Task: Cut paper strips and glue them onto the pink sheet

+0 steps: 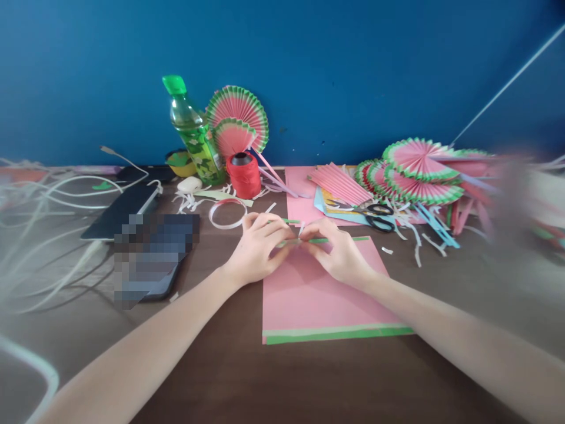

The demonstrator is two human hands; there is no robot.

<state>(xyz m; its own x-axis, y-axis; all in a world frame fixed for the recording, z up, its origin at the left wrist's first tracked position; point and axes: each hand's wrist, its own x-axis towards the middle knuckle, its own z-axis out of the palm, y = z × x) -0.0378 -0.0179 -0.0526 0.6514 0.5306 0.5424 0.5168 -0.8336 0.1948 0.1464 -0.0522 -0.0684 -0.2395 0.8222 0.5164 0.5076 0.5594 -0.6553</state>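
Note:
A pink paper sheet [309, 294] with green and white strips along its near and far edges lies flat on the brown table [229, 365]. My left hand [258, 250] and my right hand [338, 250] meet at the sheet's far edge. Both pinch that green-edged border, with fingers curled and pressed together on the paper. The fingertips of the two hands almost touch at the middle of the edge.
Behind the sheet lie scissors [375, 215], folded pink fans [415, 168], more pink paper and paper scraps. A red thread spool [243, 175], a green bottle [194, 132], a tape ring [227, 213] and upright fans [238, 121] stand at the back. Phones [150, 259] and white cables lie left.

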